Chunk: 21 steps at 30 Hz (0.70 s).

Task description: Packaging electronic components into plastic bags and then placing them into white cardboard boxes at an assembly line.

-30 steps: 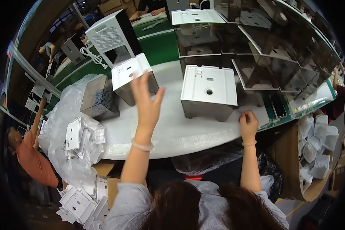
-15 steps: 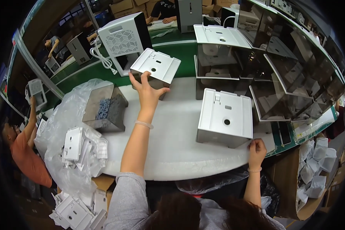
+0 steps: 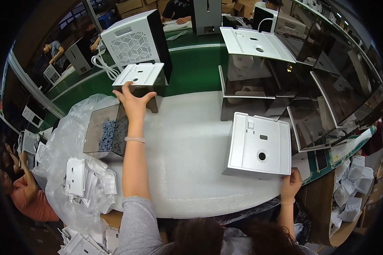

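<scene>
Your left hand [image 3: 135, 104] is unclenched, fingers spread at the near edge of the white-lidded smoky box [image 3: 147, 73] before the perforated housing [image 3: 130, 42], apparently to guide it, while your right hand [image 3: 291, 183] curls, grip indeterminable, beside the matching box [image 3: 247, 148], whose smooth plastic the white mat [image 3: 191, 157] likely protects.

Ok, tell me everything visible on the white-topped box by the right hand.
The white-topped box looks plastic: raised rim, round dark hole, rectangular slot, small square fitting, grey wall below. It sits top-up on the white mat; the right hand is at its near right corner, contact unclear.
</scene>
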Tool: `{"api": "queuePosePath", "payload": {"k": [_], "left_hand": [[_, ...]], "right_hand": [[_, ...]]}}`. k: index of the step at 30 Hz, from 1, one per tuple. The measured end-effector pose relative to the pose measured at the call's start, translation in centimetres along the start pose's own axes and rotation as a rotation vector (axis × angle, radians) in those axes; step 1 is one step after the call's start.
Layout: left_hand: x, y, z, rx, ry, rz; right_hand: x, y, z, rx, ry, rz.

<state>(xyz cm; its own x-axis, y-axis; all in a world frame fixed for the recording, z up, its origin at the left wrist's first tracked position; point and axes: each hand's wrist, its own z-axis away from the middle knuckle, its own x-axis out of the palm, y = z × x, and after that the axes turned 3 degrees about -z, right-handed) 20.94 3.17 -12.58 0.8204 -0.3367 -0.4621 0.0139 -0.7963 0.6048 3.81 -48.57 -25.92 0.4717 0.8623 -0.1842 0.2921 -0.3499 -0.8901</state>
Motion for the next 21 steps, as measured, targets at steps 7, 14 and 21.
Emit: {"api": "queuePosePath", "payload": {"k": [7, 14, 21], "left_hand": [[0.0, -0.7, -2.0, -0.151, 0.032, -0.145], [0.7, -0.4, -2.5, -0.091, 0.07, -0.115], [9.6, -4.5, -5.4, 0.005, 0.15, 0.147]], "right_hand": [[0.0, -0.7, 0.3, -0.034, 0.018, 0.115], [-0.7, -1.9, 0.4, -0.018, 0.014, 0.153], [-0.7, -5.7, 1.9, -0.001, 0.047, 0.153]]}}
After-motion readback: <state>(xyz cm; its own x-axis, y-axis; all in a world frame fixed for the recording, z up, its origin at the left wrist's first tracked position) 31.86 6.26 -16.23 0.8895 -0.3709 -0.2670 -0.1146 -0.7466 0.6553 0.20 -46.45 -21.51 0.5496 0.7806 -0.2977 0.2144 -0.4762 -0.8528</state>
